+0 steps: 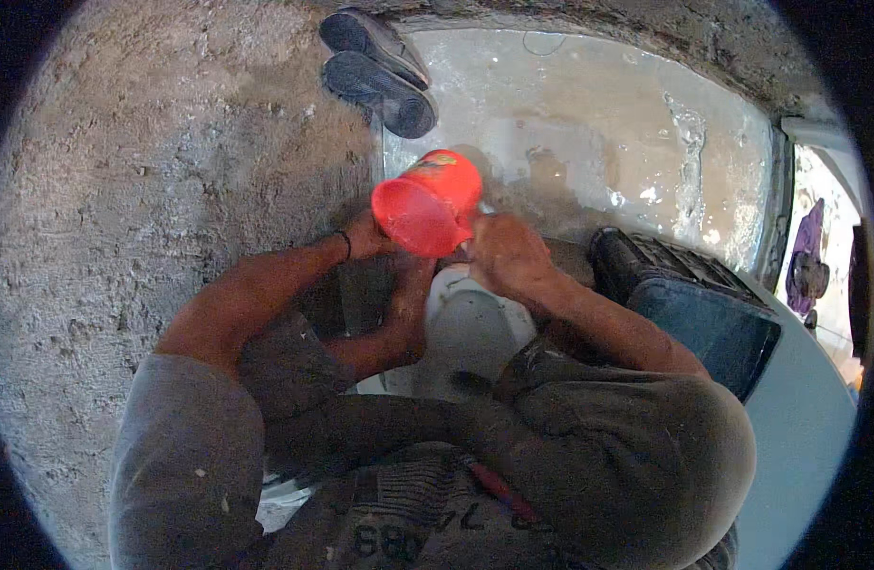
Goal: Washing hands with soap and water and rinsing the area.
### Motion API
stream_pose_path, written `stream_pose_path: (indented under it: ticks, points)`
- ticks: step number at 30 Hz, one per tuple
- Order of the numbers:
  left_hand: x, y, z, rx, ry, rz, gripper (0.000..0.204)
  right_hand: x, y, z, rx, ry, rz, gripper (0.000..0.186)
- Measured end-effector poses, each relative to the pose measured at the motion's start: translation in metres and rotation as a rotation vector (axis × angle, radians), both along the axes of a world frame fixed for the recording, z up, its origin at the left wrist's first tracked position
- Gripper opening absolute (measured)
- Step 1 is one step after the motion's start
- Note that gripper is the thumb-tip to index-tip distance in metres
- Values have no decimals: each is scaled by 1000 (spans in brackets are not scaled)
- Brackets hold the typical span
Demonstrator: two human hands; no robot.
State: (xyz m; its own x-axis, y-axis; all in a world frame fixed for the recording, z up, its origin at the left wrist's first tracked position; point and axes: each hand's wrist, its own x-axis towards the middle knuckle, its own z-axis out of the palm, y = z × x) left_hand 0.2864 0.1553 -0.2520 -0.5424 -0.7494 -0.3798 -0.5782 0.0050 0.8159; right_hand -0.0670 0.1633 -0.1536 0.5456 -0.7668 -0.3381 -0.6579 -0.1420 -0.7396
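A red plastic mug is tilted, its wide mouth turned toward me and to the left. My right hand is closed at the mug's right side, by its handle. Close under the mug's left rim is my left hand, with a dark band on the wrist; the mug hides its fingers. My bare lower leg reaches up below the mug. Between my legs lies a pale, bowl-shaped thing with a dark spot near its lower end. I cannot make out water leaving the mug.
Dark shoes lie at the far left edge of a wet, shiny floor slab. A rough wall-like surface fills the left. On the right are a dark bin, a black slatted crate and a bright doorway with purple cloth.
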Motion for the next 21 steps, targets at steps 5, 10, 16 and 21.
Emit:
stream_pose_path:
  ticks: [5,10,16,21]
  points:
    - [-4,0,4,412,-258,112,21,-20,-11,-16,-70,-186,-253,28]
    - [-30,14,-10,241,-342,136,27,-29,-21,-16,-81,85,-223,22]
    - [-64,36,-19,253,-224,-104,35,-18,1,0,-315,315,56,34]
    - [-66,24,-15,128,-312,-343,32,-9,9,10,-556,294,-2,32]
